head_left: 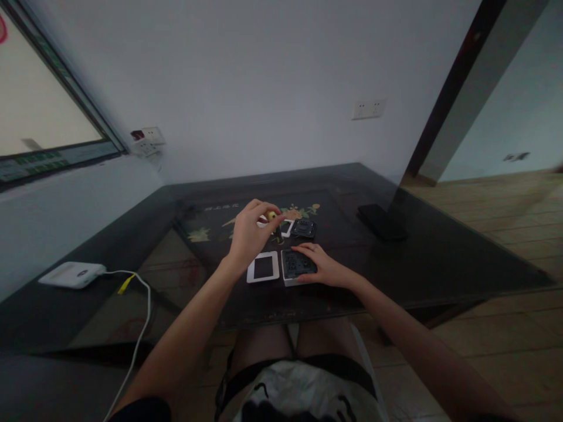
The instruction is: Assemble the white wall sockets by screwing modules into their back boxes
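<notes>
My left hand (pixel 253 230) is raised above the table, its fingers pinched round a short screwdriver (pixel 272 216) with a yellow handle and a dark end pointing down. My right hand (pixel 323 266) grips the right side of a square wall-socket module (pixel 294 265), which lies with its black back up and a white rim showing at the bottom. Just left of it lies a white square frame (pixel 275 274) with an open middle. Beyond the module is a second black module (pixel 303 228), beside another white frame (pixel 288 227) partly hidden by my left hand.
The dark glossy table (pixel 352 187) has a painted flower pattern and meets the wall. A flat black object (pixel 382 221) lies to the right. At far left sits a white box (pixel 73 274) with a white cable (pixel 148 305) running over the table's front edge.
</notes>
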Demonstrator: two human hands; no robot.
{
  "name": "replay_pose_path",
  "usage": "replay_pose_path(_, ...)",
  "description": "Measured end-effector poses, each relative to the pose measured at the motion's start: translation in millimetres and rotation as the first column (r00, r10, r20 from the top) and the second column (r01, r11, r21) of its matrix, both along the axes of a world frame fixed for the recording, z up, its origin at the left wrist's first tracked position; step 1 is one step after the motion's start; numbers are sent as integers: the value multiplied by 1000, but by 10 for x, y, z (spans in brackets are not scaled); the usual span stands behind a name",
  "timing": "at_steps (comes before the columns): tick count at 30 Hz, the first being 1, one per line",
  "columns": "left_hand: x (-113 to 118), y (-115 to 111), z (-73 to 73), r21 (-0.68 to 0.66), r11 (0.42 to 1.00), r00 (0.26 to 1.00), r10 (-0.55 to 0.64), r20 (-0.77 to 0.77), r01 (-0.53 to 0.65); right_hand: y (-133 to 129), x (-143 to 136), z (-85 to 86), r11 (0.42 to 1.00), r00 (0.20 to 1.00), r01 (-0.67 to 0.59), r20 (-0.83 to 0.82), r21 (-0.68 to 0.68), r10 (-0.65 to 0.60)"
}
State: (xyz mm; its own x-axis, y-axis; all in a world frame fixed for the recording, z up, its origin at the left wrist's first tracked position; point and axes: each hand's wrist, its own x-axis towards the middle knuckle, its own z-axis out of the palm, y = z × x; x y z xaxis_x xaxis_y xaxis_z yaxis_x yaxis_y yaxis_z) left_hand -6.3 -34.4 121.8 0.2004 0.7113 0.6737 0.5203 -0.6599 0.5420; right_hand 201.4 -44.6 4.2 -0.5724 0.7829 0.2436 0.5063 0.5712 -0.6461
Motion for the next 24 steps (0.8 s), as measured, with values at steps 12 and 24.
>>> replay_pose_path(12, -54, -26, 32, -181, 966, 983, -182, 35, 185, -4, 2, -17, 1000, 1000, 6, 1, -2, -6)
replay_pose_path(24, -188, 31, 57, -117, 989, 986, -102, -134, 87, -8, 2, -13, 1000, 1000, 8, -11, 9, -8)
